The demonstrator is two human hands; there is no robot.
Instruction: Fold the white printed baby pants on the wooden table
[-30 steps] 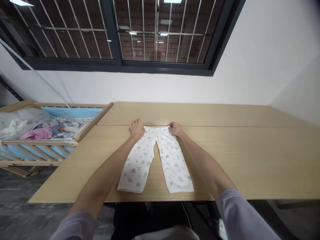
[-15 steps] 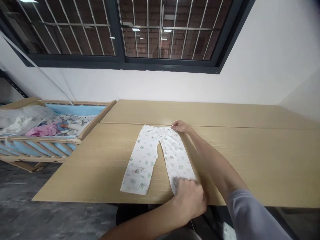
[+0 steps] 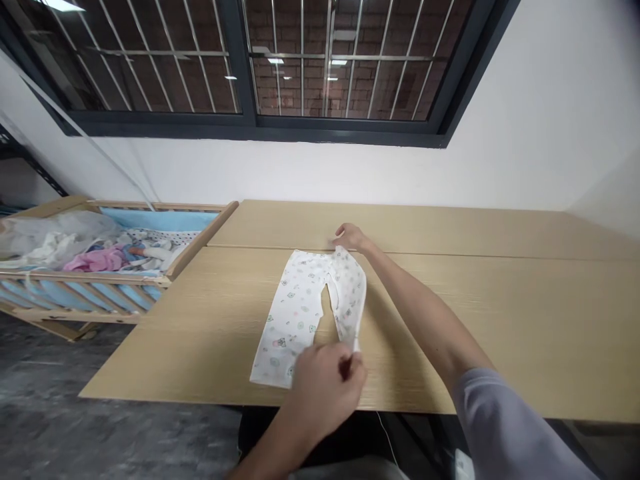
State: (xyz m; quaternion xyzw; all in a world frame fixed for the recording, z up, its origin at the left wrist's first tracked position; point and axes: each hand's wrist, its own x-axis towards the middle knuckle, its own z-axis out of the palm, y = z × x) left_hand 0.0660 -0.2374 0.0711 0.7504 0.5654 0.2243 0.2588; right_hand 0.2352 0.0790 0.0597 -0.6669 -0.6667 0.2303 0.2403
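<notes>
Two bare hands are at work on one pair of white printed trousers [image 3: 290, 300], which lies on the counter [image 3: 475, 307] near its front edge, waistband toward the back and both legs toward the person. One seam runs across the counter, parting it into two boards, and the waistband sits close to that seam. Of the two legs, the left one lies flat on the counter; the right one is bent inward, its lower end raised off the surface. The left hand [image 3: 327, 380], over the counter's front edge, has its fingers curled tight around the end of that right leg. The right hand [image 3: 353, 237], by the counter's seam, is at the right corner of the waistband with bent fingers; blur there means I cannot tell whether they grip the cloth. One grey-purple sleeve [image 3: 500, 413] shows, on the right arm. Left of the counter stands one wooden crib [image 3: 203, 241], holding one pink cloth [image 3: 97, 260] among a heap of other fabrics too tangled to count. Behind the counter rises one white wall [image 3: 280, 170], and higher above it one dark-framed window [image 3: 245, 67] with two panes in view.
</notes>
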